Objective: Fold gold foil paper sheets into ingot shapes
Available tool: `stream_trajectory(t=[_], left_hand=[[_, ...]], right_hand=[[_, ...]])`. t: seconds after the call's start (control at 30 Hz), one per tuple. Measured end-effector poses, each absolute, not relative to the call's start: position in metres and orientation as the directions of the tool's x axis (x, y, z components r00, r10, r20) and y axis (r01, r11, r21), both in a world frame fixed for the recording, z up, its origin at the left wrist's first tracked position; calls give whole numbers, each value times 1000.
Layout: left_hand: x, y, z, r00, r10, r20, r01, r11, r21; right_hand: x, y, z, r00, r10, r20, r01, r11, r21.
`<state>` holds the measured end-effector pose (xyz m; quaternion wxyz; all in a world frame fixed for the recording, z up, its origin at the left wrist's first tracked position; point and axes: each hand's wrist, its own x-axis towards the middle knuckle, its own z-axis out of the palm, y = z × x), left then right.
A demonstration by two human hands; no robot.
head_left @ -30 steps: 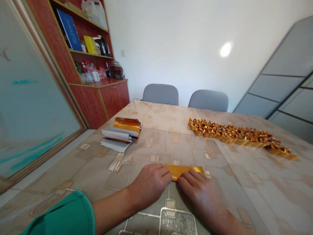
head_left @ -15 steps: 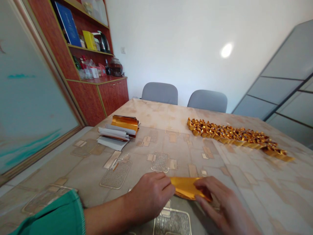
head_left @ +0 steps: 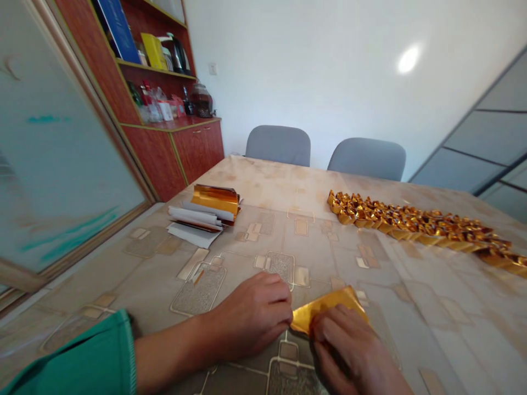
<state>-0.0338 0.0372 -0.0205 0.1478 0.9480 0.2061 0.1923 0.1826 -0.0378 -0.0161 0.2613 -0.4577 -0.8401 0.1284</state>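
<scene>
left grip [head_left: 257, 314]: holds gold foil [head_left: 327, 302], left end | right grip [head_left: 348, 346]: holds near side

I seem to be in a home dining room, with a patterned cloth [head_left: 247, 258] on my table, grey chairs [head_left: 278, 145] at its far edge, and a wooden cabinet [head_left: 198, 149] holding a kettle [head_left: 180, 57] and jar [head_left: 201, 101].

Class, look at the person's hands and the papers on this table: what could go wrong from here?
First, the gold foil paper sits at a slant between the left hand and right hand, so a crease pressed now could come out crooked. Second, the right hand partly covers the paper, so an uneven edge beneath it might go unnoticed. Third, the stack of gold and white sheets lies staggered, so bumping the table might make it slide.
</scene>
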Motion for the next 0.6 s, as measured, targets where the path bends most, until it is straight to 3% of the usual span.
stream_trajectory(t=[0.33, 0.6], left_hand=[[-34, 35, -20, 772, 581, 258, 396, -757, 520], [-27, 29, -26, 685, 683, 251, 507, -695, 510]], right_hand=[[182, -34, -15, -377, 884, 275, 702, 467, -537], [180, -35, -33, -239, 922, 304, 815, 361, -453]])
